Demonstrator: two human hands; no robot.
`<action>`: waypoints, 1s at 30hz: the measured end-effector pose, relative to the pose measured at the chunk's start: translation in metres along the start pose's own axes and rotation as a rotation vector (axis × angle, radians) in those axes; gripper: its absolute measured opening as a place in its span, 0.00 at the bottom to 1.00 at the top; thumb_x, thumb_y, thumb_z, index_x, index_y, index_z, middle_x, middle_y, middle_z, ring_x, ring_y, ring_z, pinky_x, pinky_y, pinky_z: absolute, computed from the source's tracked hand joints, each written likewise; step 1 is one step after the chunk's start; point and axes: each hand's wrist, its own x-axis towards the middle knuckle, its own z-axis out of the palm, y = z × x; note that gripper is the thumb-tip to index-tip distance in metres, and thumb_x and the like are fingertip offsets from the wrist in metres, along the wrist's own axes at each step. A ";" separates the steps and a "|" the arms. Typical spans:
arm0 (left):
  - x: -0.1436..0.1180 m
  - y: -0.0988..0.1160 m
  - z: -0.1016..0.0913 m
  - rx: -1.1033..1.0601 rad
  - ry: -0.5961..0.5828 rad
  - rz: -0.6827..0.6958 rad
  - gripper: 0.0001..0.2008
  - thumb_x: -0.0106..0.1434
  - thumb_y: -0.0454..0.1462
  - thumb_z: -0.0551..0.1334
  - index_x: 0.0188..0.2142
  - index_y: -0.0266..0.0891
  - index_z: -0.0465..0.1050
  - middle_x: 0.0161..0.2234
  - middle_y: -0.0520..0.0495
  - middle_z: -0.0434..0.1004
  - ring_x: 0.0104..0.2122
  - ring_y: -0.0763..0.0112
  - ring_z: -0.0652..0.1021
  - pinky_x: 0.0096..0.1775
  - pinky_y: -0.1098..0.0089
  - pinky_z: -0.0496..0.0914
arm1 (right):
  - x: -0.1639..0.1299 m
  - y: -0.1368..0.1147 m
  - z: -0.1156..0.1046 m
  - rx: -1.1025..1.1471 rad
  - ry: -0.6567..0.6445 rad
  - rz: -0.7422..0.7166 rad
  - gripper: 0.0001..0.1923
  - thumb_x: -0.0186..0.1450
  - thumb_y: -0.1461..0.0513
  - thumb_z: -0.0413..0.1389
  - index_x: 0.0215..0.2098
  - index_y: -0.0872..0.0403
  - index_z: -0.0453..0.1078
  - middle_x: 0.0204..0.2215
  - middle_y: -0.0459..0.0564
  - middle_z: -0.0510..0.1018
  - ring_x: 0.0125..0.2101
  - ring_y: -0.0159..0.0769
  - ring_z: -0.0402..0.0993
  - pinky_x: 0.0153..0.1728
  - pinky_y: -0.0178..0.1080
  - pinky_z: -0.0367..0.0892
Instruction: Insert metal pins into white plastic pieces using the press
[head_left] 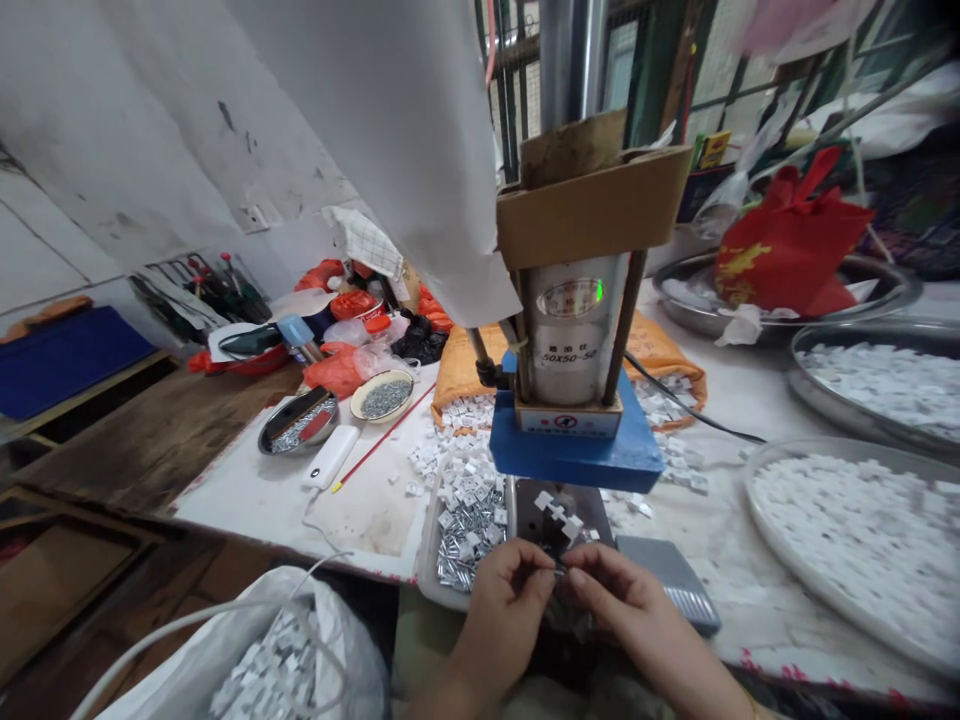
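My left hand (514, 595) and my right hand (619, 595) meet low in the middle of the head view. Both are closed in a pinch, fingertips almost touching around a tiny greyish piece, too small and covered to name. Just beyond them, several white plastic clips (561, 517) sit on the dark base under a press with a blue block (577, 458) and a silver cylinder (568, 345). Beside my left hand is a plastic tray (430, 570) of loose nails (459, 535) and white clips. To the right of my right hand lies a grey box-like piece (664, 575).
A large round tray (780, 545) and a metal basin (806, 385) hold white clips at right. A white sack (352, 640) with more clips stands lower left. On the table's left are a bowl (358, 410) of nails, a power bank (330, 458) and a red stick (386, 433).
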 end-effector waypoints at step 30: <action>0.003 0.009 0.001 0.154 -0.007 0.411 0.06 0.61 0.31 0.58 0.30 0.37 0.74 0.28 0.47 0.73 0.30 0.70 0.74 0.34 0.71 0.68 | 0.002 0.009 0.009 0.198 -0.078 0.089 0.25 0.53 0.41 0.56 0.20 0.53 0.60 0.13 0.36 0.57 0.16 0.24 0.48 0.18 0.31 0.45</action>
